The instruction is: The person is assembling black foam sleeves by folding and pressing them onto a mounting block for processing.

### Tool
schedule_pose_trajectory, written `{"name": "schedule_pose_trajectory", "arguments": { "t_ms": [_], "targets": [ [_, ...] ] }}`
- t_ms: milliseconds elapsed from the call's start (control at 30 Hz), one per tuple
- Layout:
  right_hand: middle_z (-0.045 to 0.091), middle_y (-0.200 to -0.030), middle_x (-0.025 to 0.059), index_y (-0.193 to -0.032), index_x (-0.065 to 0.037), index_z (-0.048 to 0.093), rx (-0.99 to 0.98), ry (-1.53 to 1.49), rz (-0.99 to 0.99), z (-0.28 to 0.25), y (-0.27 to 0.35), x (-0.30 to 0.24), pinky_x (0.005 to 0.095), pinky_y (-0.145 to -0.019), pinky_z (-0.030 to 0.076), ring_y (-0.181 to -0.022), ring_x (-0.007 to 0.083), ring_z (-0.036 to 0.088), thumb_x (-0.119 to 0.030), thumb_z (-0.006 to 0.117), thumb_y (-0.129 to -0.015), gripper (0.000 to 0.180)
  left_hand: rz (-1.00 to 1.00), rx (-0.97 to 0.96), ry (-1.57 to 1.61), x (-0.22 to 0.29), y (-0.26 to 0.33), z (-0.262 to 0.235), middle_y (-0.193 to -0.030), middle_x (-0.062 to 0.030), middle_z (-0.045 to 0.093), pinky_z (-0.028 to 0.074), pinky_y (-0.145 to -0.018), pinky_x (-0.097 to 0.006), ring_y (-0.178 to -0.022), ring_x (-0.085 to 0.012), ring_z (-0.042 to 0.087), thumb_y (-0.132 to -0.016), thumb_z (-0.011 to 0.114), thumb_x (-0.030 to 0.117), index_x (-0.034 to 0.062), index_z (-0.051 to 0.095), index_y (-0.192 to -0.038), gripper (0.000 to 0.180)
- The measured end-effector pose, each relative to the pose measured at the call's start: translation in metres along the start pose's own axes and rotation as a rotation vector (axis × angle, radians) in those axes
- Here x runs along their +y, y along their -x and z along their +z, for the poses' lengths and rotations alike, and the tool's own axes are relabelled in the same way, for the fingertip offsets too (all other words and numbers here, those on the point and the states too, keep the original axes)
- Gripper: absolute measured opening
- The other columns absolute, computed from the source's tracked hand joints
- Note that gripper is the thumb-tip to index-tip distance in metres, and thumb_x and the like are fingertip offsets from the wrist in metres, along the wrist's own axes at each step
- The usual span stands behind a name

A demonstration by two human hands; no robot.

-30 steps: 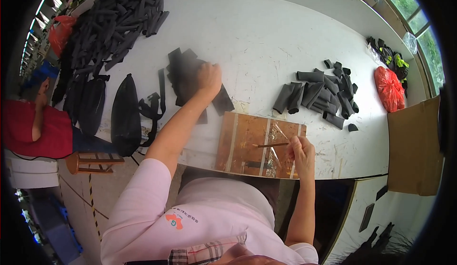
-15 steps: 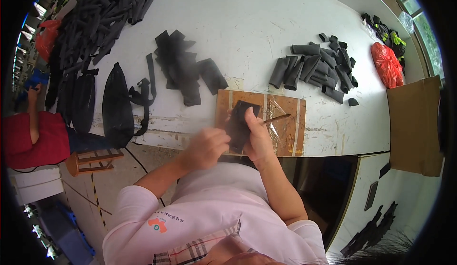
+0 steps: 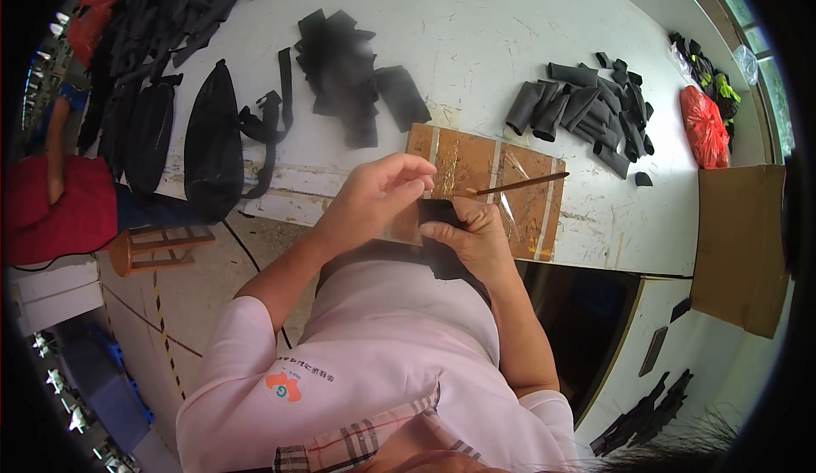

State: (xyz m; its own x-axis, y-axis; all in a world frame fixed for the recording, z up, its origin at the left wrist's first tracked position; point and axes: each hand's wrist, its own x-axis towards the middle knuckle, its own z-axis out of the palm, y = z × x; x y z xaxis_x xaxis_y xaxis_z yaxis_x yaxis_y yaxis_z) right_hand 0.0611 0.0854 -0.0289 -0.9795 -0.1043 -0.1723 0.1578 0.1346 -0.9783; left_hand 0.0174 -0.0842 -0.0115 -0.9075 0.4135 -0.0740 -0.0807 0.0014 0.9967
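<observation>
My right hand (image 3: 476, 231) is closed on a flat black fabric piece (image 3: 439, 211), thumb on top, near the front edge of a brown board (image 3: 467, 152). The lower part of the piece hangs in front of my body. A thin brush (image 3: 527, 184) with a dark handle reaches across the board beside my right knuckles; whether my fingers touch it, I cannot tell. My left hand (image 3: 384, 188) hovers just left of the piece. Its fingers are curved and apart from the thumb, with nothing visible between them.
Flat black pieces (image 3: 340, 73) lie beyond the board, and rolled black pieces (image 3: 586, 103) to the right. A large black pile (image 3: 183, 14) and long black pouches (image 3: 214, 141) fill the left. A cardboard box (image 3: 738, 248) and red bag (image 3: 704, 129) stand right. Another person (image 3: 59, 209) sits far left.
The view has shifted. My right hand has brought the black piece nearer my body and tilted it. My left hand has risen from beside the piece, fingers spreading. More of the brush shows.
</observation>
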Motion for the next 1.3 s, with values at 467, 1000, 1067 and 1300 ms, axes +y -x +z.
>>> {"name": "schedule_pose_trajectory", "arguments": {
  "t_ms": [467, 1000, 1067, 1300],
  "targets": [
    [0.051, -0.074, 0.013, -0.084, 0.003, 0.056, 0.372, 0.968, -0.62, 0.017, -0.008, -0.036, 0.0345, -0.065, 0.041, -0.072, 0.0266, 0.051, -0.007, 0.065, -0.067, 0.022, -0.087, -0.081, -0.221, 0.001, -0.002, -0.016, -0.059, -0.007, 0.059, 0.043, -0.053, -0.025, -0.055, -0.0102, 0.055, -0.066, 0.06, 0.003, -0.0001, 0.058, -0.071, 0.006],
    [0.051, -0.069, 0.0087, -0.075, 0.002, 0.054, 0.341, 0.58, -0.452, 0.029, -0.024, 0.002, 0.0272, -0.044, 0.035, -0.052, 0.0179, 0.047, 0.005, 0.054, -0.072, 0.004, 0.041, 0.356, 0.259, -0.033, 0.0, 0.02, -0.061, 0.0005, 0.053, 0.036, -0.043, -0.019, -0.053, -0.0041, 0.049, -0.071, 0.057, -0.003, 0.0028, 0.05, -0.074, 0.009],
    [0.053, -0.069, 0.007, -0.076, 0.001, 0.057, 0.351, 0.532, -0.504, 0.024, -0.026, 0.005, 0.0253, -0.043, 0.035, -0.051, 0.0149, 0.046, 0.005, 0.053, -0.072, 0.006, -0.129, 0.234, 0.473, -0.016, 0.003, 0.008, -0.062, 0.0016, 0.051, 0.034, -0.045, -0.016, -0.053, -0.0026, 0.045, -0.068, 0.056, -0.004, 0.0034, 0.05, -0.076, 0.012],
    [0.055, -0.067, 0.0044, -0.079, -0.001, 0.06, -0.105, -0.779, 0.273, 0.002, -0.007, 0.008, 0.0216, -0.046, 0.034, -0.054, 0.0098, 0.044, -0.003, 0.062, -0.074, 0.005, -0.029, 0.293, 0.121, -0.032, -0.006, 0.015, -0.061, -0.0001, 0.049, 0.036, -0.047, -0.021, -0.054, -0.0064, 0.045, -0.067, 0.052, -0.001, 0.002, 0.05, -0.083, 0.016]
  ]
}}
